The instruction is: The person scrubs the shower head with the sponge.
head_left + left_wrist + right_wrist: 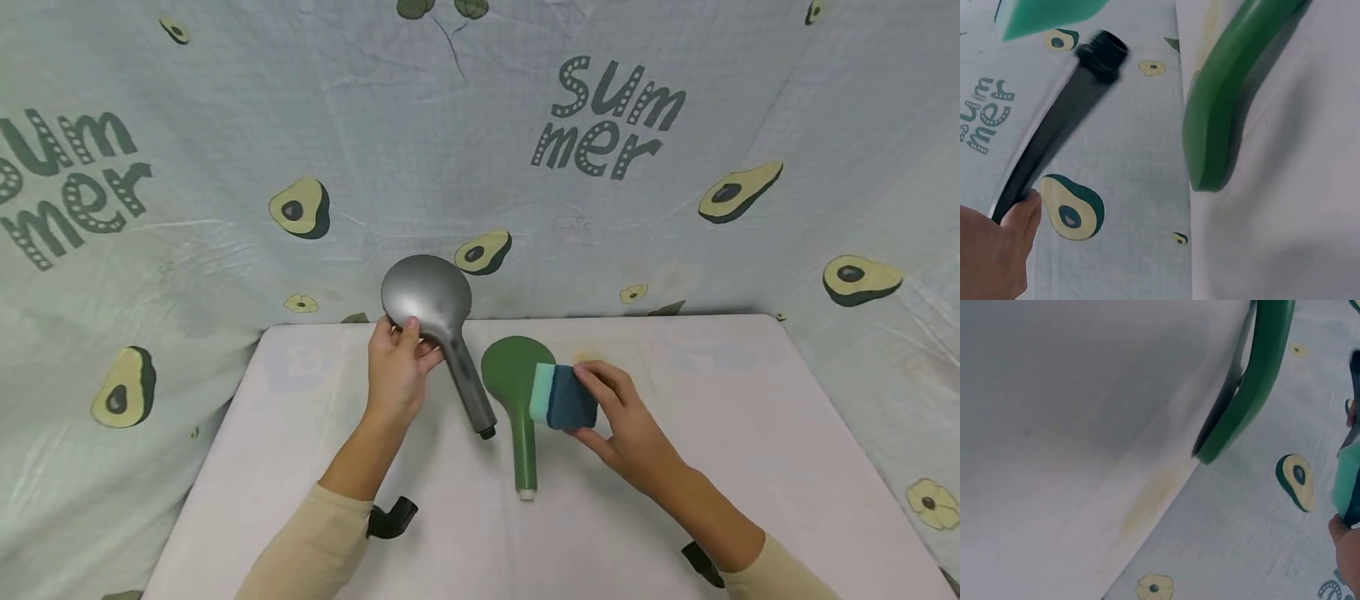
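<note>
My left hand [397,371] grips a grey shower head [427,292] by its round head, lifted above the table with the handle slanting down to the right. In the left wrist view its threaded black end [1105,55] shows. My right hand [637,433] pinches a sponge [573,398], dark blue on one side and mint green on the other, held in the air. Between the hands a green shower head [517,367] lies on the table, its handle toward me; the sponge partly covers it in the head view.
The pale table [600,533] ends at the back against a hanging cloth [375,167] printed with avocados and lettering. Black straps or mounts [393,518] show by both wrists. A yellowish stain [1147,503] marks the table near its far edge.
</note>
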Action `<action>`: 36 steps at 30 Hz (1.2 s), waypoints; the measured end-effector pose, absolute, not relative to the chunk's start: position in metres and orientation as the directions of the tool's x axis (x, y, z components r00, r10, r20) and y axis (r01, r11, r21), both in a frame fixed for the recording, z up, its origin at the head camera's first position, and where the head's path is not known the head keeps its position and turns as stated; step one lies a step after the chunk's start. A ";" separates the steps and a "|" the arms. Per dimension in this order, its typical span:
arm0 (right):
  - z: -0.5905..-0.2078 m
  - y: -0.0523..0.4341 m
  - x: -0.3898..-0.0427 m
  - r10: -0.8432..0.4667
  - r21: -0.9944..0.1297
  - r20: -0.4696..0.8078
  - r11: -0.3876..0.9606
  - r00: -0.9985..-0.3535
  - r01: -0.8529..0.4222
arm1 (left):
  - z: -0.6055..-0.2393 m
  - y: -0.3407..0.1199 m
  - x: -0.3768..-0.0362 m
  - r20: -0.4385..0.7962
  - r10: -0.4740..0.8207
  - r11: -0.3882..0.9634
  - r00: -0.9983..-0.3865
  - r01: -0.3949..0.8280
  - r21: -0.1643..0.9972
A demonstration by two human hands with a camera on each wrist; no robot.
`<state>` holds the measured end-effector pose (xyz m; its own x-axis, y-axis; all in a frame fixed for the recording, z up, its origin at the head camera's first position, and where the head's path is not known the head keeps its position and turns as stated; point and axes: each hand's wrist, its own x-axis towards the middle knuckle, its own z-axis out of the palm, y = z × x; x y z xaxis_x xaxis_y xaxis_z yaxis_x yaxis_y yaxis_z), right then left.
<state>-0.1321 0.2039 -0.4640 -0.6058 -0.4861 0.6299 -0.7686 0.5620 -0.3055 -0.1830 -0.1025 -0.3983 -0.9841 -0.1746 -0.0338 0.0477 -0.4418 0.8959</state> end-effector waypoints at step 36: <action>-0.445 0.304 -0.167 -0.330 -0.294 0.494 0.808 -0.805 -0.511 | -0.466 -0.206 -0.178 -0.375 -0.106 -0.009 -0.921 -0.377 0.926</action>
